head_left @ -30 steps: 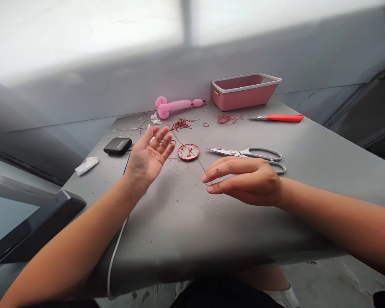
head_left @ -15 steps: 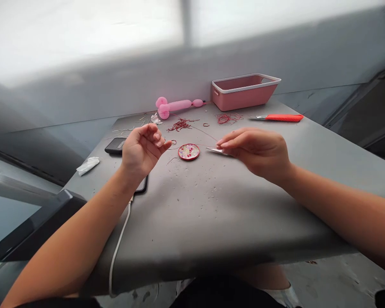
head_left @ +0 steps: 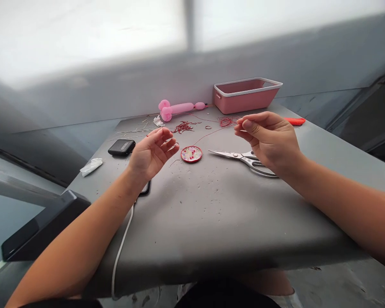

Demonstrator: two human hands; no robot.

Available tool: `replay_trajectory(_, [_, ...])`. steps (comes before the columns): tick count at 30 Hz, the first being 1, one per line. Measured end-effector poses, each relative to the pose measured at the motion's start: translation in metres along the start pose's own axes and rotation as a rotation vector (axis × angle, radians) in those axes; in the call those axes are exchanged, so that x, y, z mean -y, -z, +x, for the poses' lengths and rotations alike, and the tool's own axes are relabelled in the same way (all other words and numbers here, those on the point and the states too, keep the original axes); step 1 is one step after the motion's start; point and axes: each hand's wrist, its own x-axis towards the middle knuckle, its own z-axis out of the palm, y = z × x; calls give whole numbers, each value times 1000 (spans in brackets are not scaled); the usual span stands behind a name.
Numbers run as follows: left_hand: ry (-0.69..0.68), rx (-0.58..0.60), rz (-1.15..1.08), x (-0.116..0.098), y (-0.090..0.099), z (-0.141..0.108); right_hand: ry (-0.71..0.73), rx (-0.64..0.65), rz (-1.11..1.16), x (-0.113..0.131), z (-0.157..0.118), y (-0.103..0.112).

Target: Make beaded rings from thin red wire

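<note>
My left hand (head_left: 152, 153) is raised over the table's left side, thumb and index finger pinched and the other fingers loosely curled. A speck of red string shows at those fingertips. My right hand (head_left: 269, 137) pinches a thin red string (head_left: 208, 136), which runs down leftward to near a small red-rimmed dish (head_left: 191, 154) of pale and red beads. Another strand leads from its fingertips back toward the pink balloon. Below the right hand, silver scissors (head_left: 232, 155) lie on the table, partly hidden by it. A red string tangle (head_left: 226, 122) lies behind the fingertips.
Along the back stand a pink balloon figure (head_left: 181, 108) and a pink basket (head_left: 247, 101). Red string scraps (head_left: 183, 127) lie in the middle, a red-handled cutter (head_left: 295, 121) at right. A black device (head_left: 122, 147), crumpled tissue (head_left: 91, 167) and white cable (head_left: 123, 244) are at left.
My right hand has let go of the scissors, which now lie on the table, and has moved up and right with the string pinched. The left hand has shifted slightly right and down.
</note>
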Motion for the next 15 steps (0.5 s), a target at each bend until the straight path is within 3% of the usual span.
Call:
replay_trajectory(7, [77, -7, 123, 7, 11, 6, -93, -65, 112, -1, 10, 7])
replay_trajectory(10, [131, 45, 140, 7, 12, 5, -119, -83, 141, -1, 13, 9])
replay_trajectory(15, [158, 58, 151, 2, 7, 2, -74, -113, 143, 3, 17, 10])
